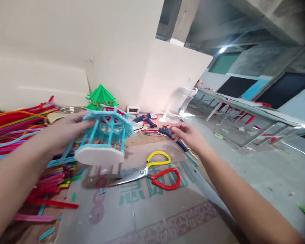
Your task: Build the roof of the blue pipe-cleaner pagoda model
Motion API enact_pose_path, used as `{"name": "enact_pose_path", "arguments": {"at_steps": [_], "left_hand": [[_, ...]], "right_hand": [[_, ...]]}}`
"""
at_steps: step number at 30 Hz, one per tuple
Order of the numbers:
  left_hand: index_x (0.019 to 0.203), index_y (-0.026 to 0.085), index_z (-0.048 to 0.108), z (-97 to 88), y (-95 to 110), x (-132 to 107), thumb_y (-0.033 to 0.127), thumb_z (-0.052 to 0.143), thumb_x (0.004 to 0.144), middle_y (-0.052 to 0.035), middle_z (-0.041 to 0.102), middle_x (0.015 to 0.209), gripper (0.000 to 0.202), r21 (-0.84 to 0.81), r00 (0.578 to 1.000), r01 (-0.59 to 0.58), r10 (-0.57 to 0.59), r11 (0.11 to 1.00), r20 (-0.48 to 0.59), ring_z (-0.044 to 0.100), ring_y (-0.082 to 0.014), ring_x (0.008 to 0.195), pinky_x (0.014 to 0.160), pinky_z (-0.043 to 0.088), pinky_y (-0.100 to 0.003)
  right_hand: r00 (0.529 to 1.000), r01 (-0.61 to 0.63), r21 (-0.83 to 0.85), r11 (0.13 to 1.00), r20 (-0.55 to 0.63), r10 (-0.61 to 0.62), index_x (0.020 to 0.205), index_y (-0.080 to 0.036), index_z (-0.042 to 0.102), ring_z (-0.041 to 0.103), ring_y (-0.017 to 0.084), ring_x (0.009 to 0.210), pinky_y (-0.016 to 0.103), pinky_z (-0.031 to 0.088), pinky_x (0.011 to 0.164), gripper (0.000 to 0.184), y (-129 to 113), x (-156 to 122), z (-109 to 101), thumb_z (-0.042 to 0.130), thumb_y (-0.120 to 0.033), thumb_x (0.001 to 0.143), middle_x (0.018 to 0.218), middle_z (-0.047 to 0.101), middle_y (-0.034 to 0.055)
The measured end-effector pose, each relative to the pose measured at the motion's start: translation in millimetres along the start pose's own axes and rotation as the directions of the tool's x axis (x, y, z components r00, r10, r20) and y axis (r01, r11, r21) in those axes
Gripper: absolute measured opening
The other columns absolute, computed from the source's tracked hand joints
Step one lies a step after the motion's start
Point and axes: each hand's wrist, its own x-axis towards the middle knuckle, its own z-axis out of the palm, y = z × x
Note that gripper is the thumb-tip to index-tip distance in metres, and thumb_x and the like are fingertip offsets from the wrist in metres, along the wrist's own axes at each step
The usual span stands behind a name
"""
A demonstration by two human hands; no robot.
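My left hand (76,123) grips the upper edge of a small pavilion model (112,127) made of light blue pipe cleaners, with posts rising from a white base (99,156). The model is held tilted above the table, its underside partly towards me. On the right, my right hand (183,131) has its fingers closed at a pair of dark-handled pliers (181,145), near the pliers' head. Between the hands lie open scissors (142,172) with one yellow and one red handle. Behind the model stands a green tiered pipe-cleaner roof (101,96), its lower part hidden.
Bundles of coloured pipe cleaners (17,125) cover the left side. A blue glue gun (144,118), a small white digital clock (133,109) and a clear bottle (179,106) stand or lie at the back. A printed plastic sheet (112,213) covers the front.
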Motion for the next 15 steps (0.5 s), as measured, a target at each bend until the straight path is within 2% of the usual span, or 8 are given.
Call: {"name": "enact_pose_path", "arguments": {"at_steps": [1, 3, 4, 6, 9, 12, 13, 15], "left_hand": [[0.109, 0.021, 0.066, -6.3, 3, 1, 0.047, 0.083, 0.057, 0.0015, 0.075, 0.088, 0.061, 0.011, 0.998, -0.011, 0.012, 1.0, -0.057, 0.069, -0.0222, 0.079, 0.067, 0.055, -0.03], [0.107, 0.019, 0.068, -15.0, 10, 0, 0.046, 0.083, 0.057, 0.002, 0.076, 0.092, 0.058, 0.03, 0.989, -0.066, 0.069, 0.997, -0.127, 0.069, -0.0244, 0.087, 0.072, 0.056, -0.031], [0.108, 0.018, 0.068, -17.0, 12, -2, 0.045, 0.082, 0.057, 0.0021, 0.076, 0.091, 0.059, 0.013, 0.992, -0.051, 0.052, 0.999, -0.116, 0.069, -0.0255, 0.089, 0.076, 0.056, -0.034], [0.113, 0.017, 0.065, -16.3, 16, -6, 0.047, 0.078, 0.064, 0.0037, 0.076, 0.088, 0.059, -0.006, 0.982, -0.042, 0.04, 0.999, -0.183, 0.068, -0.0247, 0.087, 0.078, 0.054, -0.039], [0.116, 0.017, 0.063, -6.8, 18, -12, 0.049, 0.075, 0.069, 0.0052, 0.075, 0.086, 0.058, 0.006, 0.974, -0.005, 0.007, 1.0, -0.225, 0.067, -0.0223, 0.087, 0.078, 0.054, -0.037], [0.108, 0.018, 0.065, 6.2, 16, -13, 0.054, 0.079, 0.061, 0.0063, 0.071, 0.07, 0.061, 0.053, 0.97, 0.021, -0.007, 0.998, -0.245, 0.066, -0.0169, 0.072, 0.067, 0.055, -0.028], [0.106, 0.018, 0.066, 10.2, 16, -13, 0.055, 0.081, 0.057, 0.0068, 0.069, 0.065, 0.063, 0.058, 0.969, 0.026, -0.01, 0.998, -0.247, 0.064, -0.0148, 0.066, 0.063, 0.054, -0.026], [0.106, 0.02, 0.065, 17.0, 14, -12, 0.058, 0.082, 0.053, 0.0067, 0.067, 0.062, 0.068, 0.053, 0.976, 0.029, -0.017, 0.998, -0.218, 0.061, -0.0125, 0.058, 0.057, 0.051, -0.024]], "right_hand": [[0.997, 0.049, -0.121, 0.991, -0.048, -0.055, 0.08, -0.016, 0.065, 0.056, 0.012, 0.053, 0.024, 0.045, 0.052, 0.03, 1, 5, -9, 0.068, -0.045, 0.077, 0.066, 0.065, 0.0011], [0.988, 0.11, -0.315, 0.943, -0.068, -0.139, 0.075, -0.015, 0.067, 0.053, 0.012, 0.053, 0.025, 0.041, 0.052, 0.031, 2, 11, -17, 0.061, -0.045, 0.082, 0.061, 0.062, 0.0013], [0.984, 0.138, -0.378, 0.916, -0.052, -0.169, 0.078, -0.015, 0.068, 0.053, 0.013, 0.056, 0.025, 0.041, 0.054, 0.03, 1, 12, -16, 0.059, -0.043, 0.083, 0.063, 0.064, 0.0023], [0.979, 0.187, -0.439, 0.879, 0.006, -0.205, 0.089, -0.015, 0.071, 0.057, 0.015, 0.064, 0.027, 0.043, 0.06, 0.025, -2, 13, -8, 0.057, -0.036, 0.084, 0.075, 0.069, 0.0045], [0.962, 0.258, -0.427, 0.866, 0.027, -0.273, 0.091, -0.015, 0.069, 0.058, 0.015, 0.07, 0.027, 0.042, 0.066, 0.022, -11, 12, 9, 0.057, -0.033, 0.085, 0.083, 0.07, 0.0046], [0.927, 0.326, -0.441, 0.836, -0.024, -0.374, 0.079, -0.015, 0.067, 0.056, 0.015, 0.068, 0.026, 0.04, 0.063, 0.031, -23, 8, 14, 0.052, -0.041, 0.09, 0.073, 0.066, 0.0032], [0.926, 0.331, -0.481, 0.812, -0.002, -0.379, 0.078, -0.016, 0.067, 0.056, 0.015, 0.068, 0.026, 0.039, 0.063, 0.034, -25, 7, 12, 0.051, -0.042, 0.091, 0.073, 0.066, 0.0035], [0.956, 0.272, -0.636, 0.722, 0.091, -0.28, 0.084, -0.018, 0.07, 0.059, 0.016, 0.072, 0.026, 0.039, 0.064, 0.03, -23, 6, 0, 0.05, -0.039, 0.091, 0.08, 0.069, 0.0041]]}}
